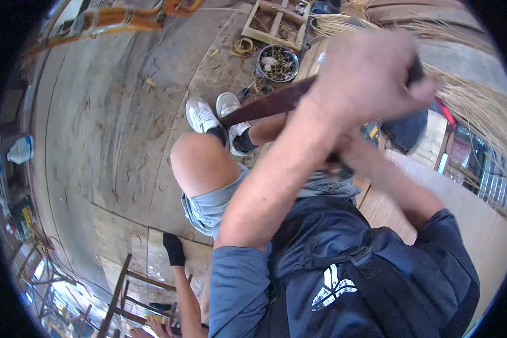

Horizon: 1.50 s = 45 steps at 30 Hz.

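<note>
My left hand [372, 73] is raised at the upper right, blurred, its fingers curled round a black object [416, 72], partly hidden, that I cannot identify. Below it is my right hand [346, 152], also smeared by motion; its fingers and anything in them cannot be made out. A long, flat, dark reddish-brown strip [270, 105], blade-like, slants from beside my shoes up behind my left wrist. Its upper end is hidden, and whether it joins the black object does not show.
Plant strips [467, 101] spread at the right, by a pale board [434, 186]. A metal bowl of scraps [278, 63] and a wooden frame box [276, 25] stand ahead on the worn floor [124, 101]. Another person's leg [188, 293] and a wooden frame [124, 298] are lower left.
</note>
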{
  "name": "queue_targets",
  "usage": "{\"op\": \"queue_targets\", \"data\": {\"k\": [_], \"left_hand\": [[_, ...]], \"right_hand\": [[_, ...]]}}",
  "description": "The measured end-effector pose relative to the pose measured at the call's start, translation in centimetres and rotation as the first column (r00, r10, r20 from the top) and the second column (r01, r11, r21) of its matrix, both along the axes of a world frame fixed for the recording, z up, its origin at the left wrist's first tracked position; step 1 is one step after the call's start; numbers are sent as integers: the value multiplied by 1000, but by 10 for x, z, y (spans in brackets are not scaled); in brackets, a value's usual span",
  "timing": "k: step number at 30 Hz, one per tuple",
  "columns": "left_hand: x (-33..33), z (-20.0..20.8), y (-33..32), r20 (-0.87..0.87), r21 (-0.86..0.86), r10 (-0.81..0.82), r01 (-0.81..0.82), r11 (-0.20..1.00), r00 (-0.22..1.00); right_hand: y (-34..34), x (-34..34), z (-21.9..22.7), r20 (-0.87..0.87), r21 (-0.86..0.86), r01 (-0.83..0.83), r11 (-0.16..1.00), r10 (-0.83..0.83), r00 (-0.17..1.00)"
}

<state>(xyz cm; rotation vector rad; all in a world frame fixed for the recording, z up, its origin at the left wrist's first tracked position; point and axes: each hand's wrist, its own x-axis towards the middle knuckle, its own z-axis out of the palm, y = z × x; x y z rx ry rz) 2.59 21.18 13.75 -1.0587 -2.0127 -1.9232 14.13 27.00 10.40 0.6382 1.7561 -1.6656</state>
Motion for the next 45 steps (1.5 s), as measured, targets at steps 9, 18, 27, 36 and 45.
{"op": "queue_targets", "data": {"k": [9, 18, 27, 36, 45], "left_hand": [[-107, 6, -20, 163, 82, 307, -323, 943, 938], [-91, -1, -17, 354, 89, 142, -184, 979, 924], [-80, 19, -5, 468, -101, -4, 58, 993, 884], [-115, 4, 19, 585, 240, -310, 206, 949, 750], [-119, -3, 29, 367, 131, 75, -131, 983, 927]], "right_hand": [[49, 71, 18, -85, 411, 337, 847, -332, 939], [202, 159, -128, -301, 945, 304, 118, -49, 953], [171, 33, -62, -640, 503, 589, 632, -186, 746], [39, -143, 45, -967, 23, 662, 749, -152, 206], [27, -170, 26, -768, -412, 578, 704, -610, 196]]}}
